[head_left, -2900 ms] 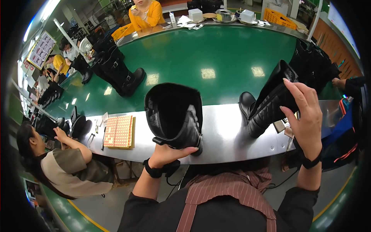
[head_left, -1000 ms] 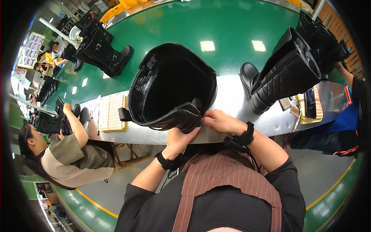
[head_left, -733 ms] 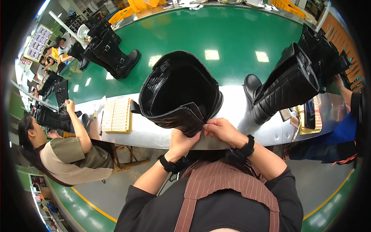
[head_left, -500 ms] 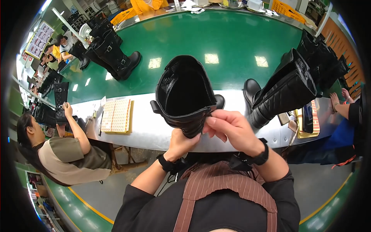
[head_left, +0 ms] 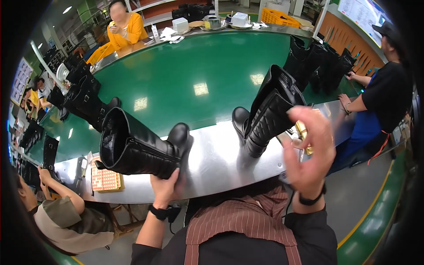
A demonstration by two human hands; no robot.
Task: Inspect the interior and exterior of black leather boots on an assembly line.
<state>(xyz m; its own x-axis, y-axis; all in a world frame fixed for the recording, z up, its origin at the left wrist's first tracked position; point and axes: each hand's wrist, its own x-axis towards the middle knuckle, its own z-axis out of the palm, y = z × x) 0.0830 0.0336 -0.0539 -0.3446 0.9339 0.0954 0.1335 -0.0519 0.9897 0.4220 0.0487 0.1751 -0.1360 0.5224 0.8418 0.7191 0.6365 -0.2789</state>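
Note:
A tall black boot [head_left: 152, 157] with a side zip leans to the left over the metal edge of the bench, its opening facing up and left. My left hand [head_left: 163, 187] grips it low, around the heel and ankle. Raised to the right, my right hand [head_left: 316, 152] is slightly blurred, its thumb and fingers spread with nothing between them. Beyond that hand a second black boot [head_left: 267, 117], with a quilted shaft, stands on the bench, leaning right. My right fingers overlap its shaft in view; whether they touch it I cannot tell.
Buckled boots [head_left: 84, 99] stand on the green bench top [head_left: 176, 66] at left, more boots [head_left: 307, 62] at far right. A sheet of red-and-cream stickers [head_left: 106, 176] lies on the metal edge [head_left: 212, 165]. Co-workers sit left [head_left: 73, 221], right [head_left: 384, 92] and across [head_left: 128, 33].
My right hand has let go of the first boot's top and moved right. That boot has swung left and down, still in my left hand. The whole view has also shifted.

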